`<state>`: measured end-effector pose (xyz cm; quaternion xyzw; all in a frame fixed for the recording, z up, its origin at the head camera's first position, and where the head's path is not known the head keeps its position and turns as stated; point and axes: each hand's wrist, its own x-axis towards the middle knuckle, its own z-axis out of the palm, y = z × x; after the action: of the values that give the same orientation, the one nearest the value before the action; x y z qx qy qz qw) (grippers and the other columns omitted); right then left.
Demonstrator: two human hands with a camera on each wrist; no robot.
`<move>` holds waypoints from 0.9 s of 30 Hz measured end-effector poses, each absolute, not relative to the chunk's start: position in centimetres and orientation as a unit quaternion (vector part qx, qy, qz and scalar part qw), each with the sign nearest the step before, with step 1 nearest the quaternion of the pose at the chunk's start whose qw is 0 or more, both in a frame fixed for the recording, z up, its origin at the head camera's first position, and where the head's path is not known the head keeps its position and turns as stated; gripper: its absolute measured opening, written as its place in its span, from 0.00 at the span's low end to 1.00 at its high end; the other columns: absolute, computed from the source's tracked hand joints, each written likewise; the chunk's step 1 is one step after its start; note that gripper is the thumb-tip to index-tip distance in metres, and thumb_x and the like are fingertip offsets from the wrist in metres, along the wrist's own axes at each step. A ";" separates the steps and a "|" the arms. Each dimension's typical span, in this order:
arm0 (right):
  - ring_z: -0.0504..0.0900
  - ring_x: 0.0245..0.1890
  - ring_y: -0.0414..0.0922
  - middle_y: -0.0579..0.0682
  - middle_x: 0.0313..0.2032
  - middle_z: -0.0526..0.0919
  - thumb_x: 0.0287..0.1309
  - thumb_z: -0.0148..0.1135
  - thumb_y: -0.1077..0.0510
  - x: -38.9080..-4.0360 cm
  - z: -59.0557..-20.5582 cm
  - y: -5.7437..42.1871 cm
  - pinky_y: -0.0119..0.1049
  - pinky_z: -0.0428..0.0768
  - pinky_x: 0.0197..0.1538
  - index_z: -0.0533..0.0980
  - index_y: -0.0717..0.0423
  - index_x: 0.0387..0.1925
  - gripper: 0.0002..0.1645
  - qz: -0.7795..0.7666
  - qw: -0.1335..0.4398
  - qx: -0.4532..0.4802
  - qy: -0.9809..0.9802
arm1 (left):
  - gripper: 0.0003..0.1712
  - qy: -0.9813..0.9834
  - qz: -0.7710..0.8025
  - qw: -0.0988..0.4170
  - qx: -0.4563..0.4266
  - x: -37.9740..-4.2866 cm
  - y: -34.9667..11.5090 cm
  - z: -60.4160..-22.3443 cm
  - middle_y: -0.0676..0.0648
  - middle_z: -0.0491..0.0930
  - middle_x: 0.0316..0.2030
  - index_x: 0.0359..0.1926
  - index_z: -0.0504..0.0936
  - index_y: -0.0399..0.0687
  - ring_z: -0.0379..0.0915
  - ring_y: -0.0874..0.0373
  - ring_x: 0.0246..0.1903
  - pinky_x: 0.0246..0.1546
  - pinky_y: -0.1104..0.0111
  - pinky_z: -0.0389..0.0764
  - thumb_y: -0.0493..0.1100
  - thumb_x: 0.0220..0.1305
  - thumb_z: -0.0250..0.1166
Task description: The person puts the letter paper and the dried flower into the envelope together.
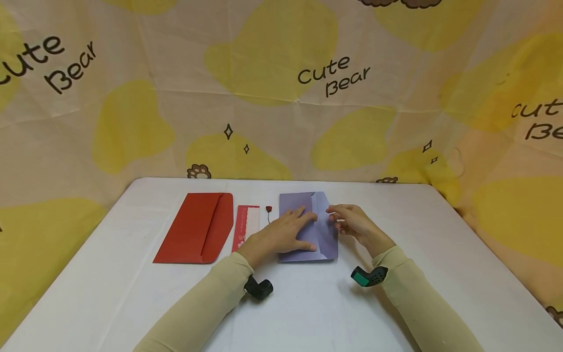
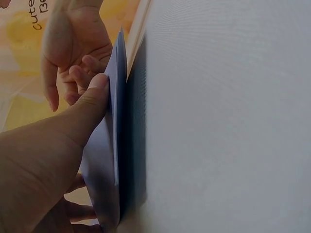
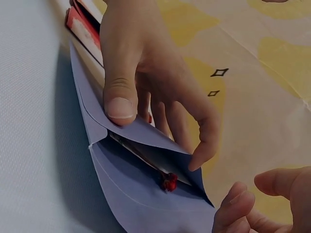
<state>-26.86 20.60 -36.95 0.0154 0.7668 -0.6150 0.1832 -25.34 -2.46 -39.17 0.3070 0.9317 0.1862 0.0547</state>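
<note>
A purple envelope (image 1: pixel 327 242) lies on the table with its flap unfolded toward the right. Across its body my left hand (image 1: pixel 283 232) is spread, thumb and fingertips resting on the paper near the opening. In the right wrist view the pocket gapes, and a small dried red rose (image 3: pixel 168 182) pokes out of it, its stem inside beside a pale card edge. My right hand (image 1: pixel 356 224) hovers just off the flap's right edge, its fingers loosely bent around nothing.
Left of the purple envelope are a second dried rose (image 1: pixel 269 209), a red-and-white card (image 1: pixel 242 227) partly behind the left forearm, and a red envelope (image 1: pixel 189 232) with its flap opened rightward. A printed cloth (image 1: pixel 272 122) hangs behind the white table (image 1: pixel 308 313).
</note>
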 end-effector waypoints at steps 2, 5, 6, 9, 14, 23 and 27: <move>0.73 0.21 0.33 0.39 0.29 0.80 0.74 0.54 0.50 -26.9 -36.9 20.6 0.24 0.73 0.27 0.72 0.67 0.59 0.25 -0.616 0.183 0.017 0.766 | 0.43 0.932 0.184 0.056 0.308 -25.4 -2.5 -39.2 0.39 0.56 0.78 0.72 0.64 0.67 0.54 0.33 0.76 0.73 0.45 0.64 0.68 0.60 0.68; 0.73 0.22 0.33 0.39 0.29 0.80 0.74 0.54 0.50 -26.8 -36.9 20.6 0.24 0.73 0.27 0.72 0.67 0.59 0.25 -0.616 0.184 0.015 0.765 | 0.43 0.932 0.179 0.057 0.310 -25.4 -2.5 -39.3 0.40 0.56 0.78 0.73 0.64 0.66 0.53 0.34 0.76 0.74 0.45 0.63 0.68 0.61 0.67; 0.73 0.22 0.33 0.39 0.29 0.80 0.74 0.54 0.50 -26.8 -36.9 20.6 0.24 0.73 0.27 0.72 0.67 0.58 0.25 -0.616 0.184 0.014 0.766 | 0.43 0.932 0.177 0.058 0.311 -25.4 -2.5 -39.4 0.40 0.56 0.78 0.73 0.64 0.66 0.53 0.34 0.77 0.74 0.45 0.63 0.68 0.61 0.67; 0.73 0.22 0.33 0.39 0.29 0.80 0.74 0.54 0.49 -26.8 -36.8 20.5 0.24 0.73 0.27 0.72 0.67 0.59 0.26 -0.615 0.185 0.011 0.766 | 0.43 0.932 0.171 0.057 0.315 -25.4 -2.5 -39.4 0.40 0.57 0.78 0.74 0.64 0.66 0.53 0.34 0.77 0.74 0.45 0.63 0.68 0.61 0.66; 0.73 0.22 0.32 0.39 0.30 0.79 0.74 0.54 0.49 -26.7 -36.8 20.4 0.23 0.72 0.27 0.71 0.68 0.60 0.27 -0.614 0.184 0.011 0.768 | 0.42 0.932 0.157 0.054 0.321 -25.3 -2.5 -39.3 0.40 0.57 0.77 0.74 0.64 0.66 0.53 0.35 0.76 0.73 0.44 0.64 0.69 0.62 0.65; 0.73 0.21 0.32 0.39 0.30 0.79 0.74 0.54 0.49 -26.7 -36.8 20.3 0.23 0.72 0.27 0.71 0.68 0.60 0.28 -0.614 0.182 0.010 0.768 | 0.42 0.934 0.133 0.045 0.328 -25.3 -2.4 -39.4 0.39 0.57 0.77 0.74 0.64 0.67 0.54 0.36 0.76 0.74 0.45 0.63 0.70 0.64 0.63; 0.73 0.22 0.32 0.39 0.30 0.79 0.73 0.54 0.49 -26.7 -36.8 20.4 0.24 0.72 0.27 0.71 0.68 0.60 0.27 -0.614 0.181 0.003 0.768 | 0.41 0.935 0.122 0.041 0.330 -25.3 -2.4 -39.5 0.39 0.58 0.77 0.74 0.64 0.67 0.55 0.37 0.76 0.74 0.46 0.63 0.70 0.64 0.62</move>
<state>-26.68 20.38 -36.81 0.0035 0.7682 -0.6140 0.1811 -25.32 -2.39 -39.47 0.3302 0.9350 0.1224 0.0413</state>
